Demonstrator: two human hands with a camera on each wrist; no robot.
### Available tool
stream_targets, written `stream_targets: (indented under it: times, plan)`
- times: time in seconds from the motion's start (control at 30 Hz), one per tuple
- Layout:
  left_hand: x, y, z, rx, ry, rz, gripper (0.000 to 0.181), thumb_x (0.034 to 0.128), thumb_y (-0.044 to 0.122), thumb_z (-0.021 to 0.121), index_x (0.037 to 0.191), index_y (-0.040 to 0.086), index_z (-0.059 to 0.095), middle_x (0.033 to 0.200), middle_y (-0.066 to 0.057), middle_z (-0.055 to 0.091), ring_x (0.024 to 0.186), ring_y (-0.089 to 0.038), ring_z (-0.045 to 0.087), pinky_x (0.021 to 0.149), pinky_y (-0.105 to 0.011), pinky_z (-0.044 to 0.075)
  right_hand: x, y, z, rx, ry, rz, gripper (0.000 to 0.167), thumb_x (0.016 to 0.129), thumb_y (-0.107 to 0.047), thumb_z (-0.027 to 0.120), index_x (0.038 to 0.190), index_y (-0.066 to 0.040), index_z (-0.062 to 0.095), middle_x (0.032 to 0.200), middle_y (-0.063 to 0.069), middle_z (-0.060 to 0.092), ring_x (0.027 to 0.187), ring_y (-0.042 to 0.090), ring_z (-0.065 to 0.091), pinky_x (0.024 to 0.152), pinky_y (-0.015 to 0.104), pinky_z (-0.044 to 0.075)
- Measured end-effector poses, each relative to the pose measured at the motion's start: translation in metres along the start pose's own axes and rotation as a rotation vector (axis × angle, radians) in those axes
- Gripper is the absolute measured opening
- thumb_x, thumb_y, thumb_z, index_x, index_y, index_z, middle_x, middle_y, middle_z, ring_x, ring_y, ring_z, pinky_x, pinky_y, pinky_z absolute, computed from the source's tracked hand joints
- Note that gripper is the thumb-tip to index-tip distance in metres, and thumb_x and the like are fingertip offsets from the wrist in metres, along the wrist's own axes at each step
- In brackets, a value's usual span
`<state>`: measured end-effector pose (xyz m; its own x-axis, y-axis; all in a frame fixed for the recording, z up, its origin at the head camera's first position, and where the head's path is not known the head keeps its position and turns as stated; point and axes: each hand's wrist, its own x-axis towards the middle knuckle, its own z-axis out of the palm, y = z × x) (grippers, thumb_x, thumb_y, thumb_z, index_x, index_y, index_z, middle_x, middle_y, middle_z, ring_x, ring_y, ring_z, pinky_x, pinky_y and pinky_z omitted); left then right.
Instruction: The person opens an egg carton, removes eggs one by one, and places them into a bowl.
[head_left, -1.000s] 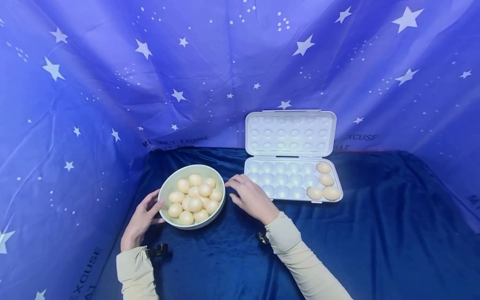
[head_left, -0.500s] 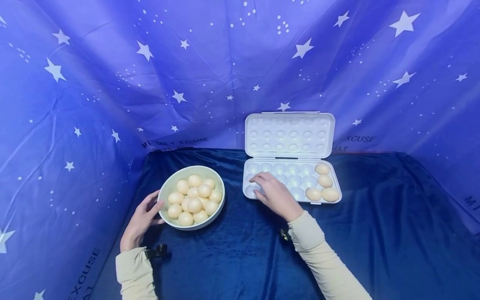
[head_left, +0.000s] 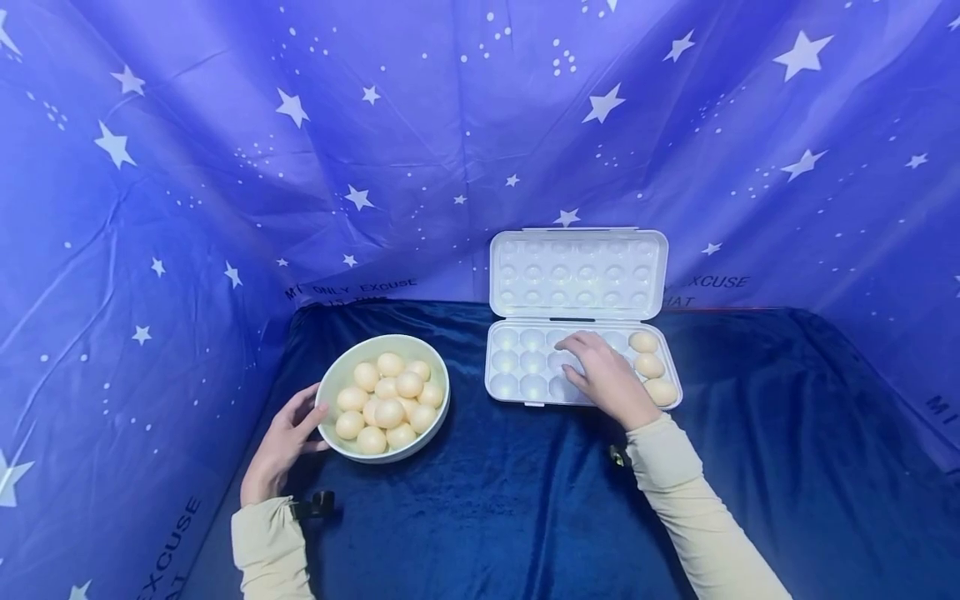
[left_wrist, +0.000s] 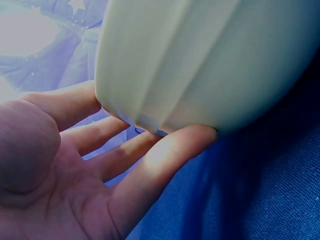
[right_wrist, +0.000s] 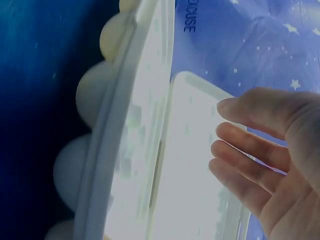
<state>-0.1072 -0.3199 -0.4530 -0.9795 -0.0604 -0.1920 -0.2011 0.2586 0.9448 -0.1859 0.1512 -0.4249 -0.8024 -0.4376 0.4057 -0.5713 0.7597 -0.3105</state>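
Note:
My left hand [head_left: 281,450] touches the left side of a pale green bowl [head_left: 326,379] full of eggs [head_left: 388,412]. In the left wrist view, its fairly straight fingers rest against the ribbed outer wall [left_wrist: 165,65]; some fingertips are hidden behind it. My right hand [head_left: 603,375] hovers over the white egg box [head_left: 491,398], fingers relaxed. The right wrist view shows those fingers [right_wrist: 245,160] apart and holding nothing. Three eggs stand in the box's right column, including the rear egg [head_left: 642,342]; the left compartments hold none.
The box's dimpled lid [head_left: 577,271] stands raised behind its base. Dark blue cloth [head_left: 465,500] covers the table. A purple curtain with white stars [head_left: 420,142] hangs behind and at the sides. Each wrist carries a small black camera [head_left: 318,504].
My right hand has moved right, from beside the bowl to over the egg box's middle, and now covers the egg left of the right column. My left hand and the bowl have stayed put.

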Motion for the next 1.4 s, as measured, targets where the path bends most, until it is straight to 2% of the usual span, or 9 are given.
stream_targets:
  times: [0.2,0.33,0.6,0.8,0.93,1.07,1.23,1.3,1.4]
  plan:
    - [0.000,0.000,0.000,-0.011,0.009,-0.007,0.058,0.1054,0.026,0.050,0.153,0.001,0.029,0.143,-0.029,0.041,0.091,-0.001,0.061,0.071,-0.029,0.062,-0.001,0.017,-0.001,0.009,0.001,0.032,0.025,0.086,-0.003,0.069,0.111,0.002,0.068,0.113,0.019,0.067,0.112,0.038,0.059,0.097,0.052,0.050]
    - [0.001,0.000,0.001,-0.009,0.010,-0.007,0.057,0.1055,0.026,0.050,0.153,0.002,0.029,0.142,-0.029,0.042,0.091,0.000,0.061,0.071,-0.029,0.062,-0.004,0.028,-0.003,0.009,0.007,0.065,0.024,0.088,-0.004,0.067,0.111,0.002,0.068,0.113,0.019,0.067,0.113,0.038,0.059,0.094,0.052,0.051]
    - [0.001,0.000,0.000,0.008,0.001,-0.023,0.058,0.1057,0.026,0.050,0.155,0.004,0.028,0.145,-0.028,0.042,0.093,-0.001,0.061,0.072,-0.029,0.062,-0.006,0.048,-0.015,-0.011,-0.017,0.109,0.025,0.087,0.000,0.068,0.111,0.007,0.066,0.113,0.026,0.065,0.112,0.044,0.057,0.098,0.056,0.048]
    - [0.000,-0.002,0.000,0.001,0.006,-0.027,0.057,0.1058,0.026,0.049,0.154,0.004,0.028,0.144,-0.028,0.041,0.094,-0.002,0.061,0.072,-0.028,0.062,-0.009,0.066,-0.022,-0.011,-0.067,0.202,0.030,0.087,-0.002,0.066,0.114,0.010,0.064,0.118,0.029,0.063,0.115,0.048,0.053,0.102,0.059,0.042]
    - [0.000,-0.003,0.000,0.000,0.010,-0.012,0.056,0.1058,0.026,0.049,0.153,0.003,0.030,0.143,-0.029,0.042,0.093,0.000,0.061,0.072,-0.029,0.062,-0.010,0.079,-0.024,-0.027,-0.088,0.237,0.032,0.087,-0.001,0.064,0.116,0.012,0.063,0.117,0.031,0.061,0.113,0.049,0.053,0.099,0.060,0.044]
    - [0.000,-0.003,0.000,-0.010,0.013,-0.006,0.056,0.1054,0.026,0.050,0.153,0.004,0.031,0.143,-0.028,0.043,0.093,0.001,0.061,0.073,-0.030,0.062,-0.008,0.092,-0.023,-0.056,-0.083,0.236,0.030,0.086,0.000,0.059,0.112,0.013,0.063,0.111,0.033,0.062,0.107,0.051,0.055,0.095,0.061,0.045]
    - [0.000,-0.002,0.000,-0.009,0.008,0.001,0.057,0.1054,0.027,0.050,0.153,0.002,0.030,0.144,-0.030,0.042,0.094,0.000,0.061,0.072,-0.030,0.062,-0.008,0.102,-0.023,-0.072,-0.095,0.285,0.028,0.087,-0.001,0.054,0.109,0.013,0.065,0.108,0.032,0.062,0.102,0.052,0.055,0.092,0.061,0.045]
    - [0.000,-0.002,0.000,-0.007,0.009,0.002,0.057,0.1054,0.027,0.050,0.153,0.002,0.030,0.143,-0.030,0.042,0.094,0.000,0.061,0.072,-0.030,0.062,-0.008,0.104,-0.023,-0.074,-0.103,0.301,0.026,0.088,-0.001,0.054,0.106,0.011,0.066,0.106,0.031,0.062,0.101,0.051,0.054,0.090,0.061,0.045]
    - [0.001,-0.002,0.000,-0.009,0.012,0.000,0.056,0.1051,0.026,0.051,0.152,0.003,0.032,0.143,-0.028,0.043,0.094,0.000,0.061,0.072,-0.031,0.062,-0.008,0.107,-0.024,-0.072,-0.097,0.303,0.017,0.087,-0.001,0.054,0.095,0.007,0.067,0.099,0.028,0.063,0.096,0.049,0.054,0.086,0.060,0.045]
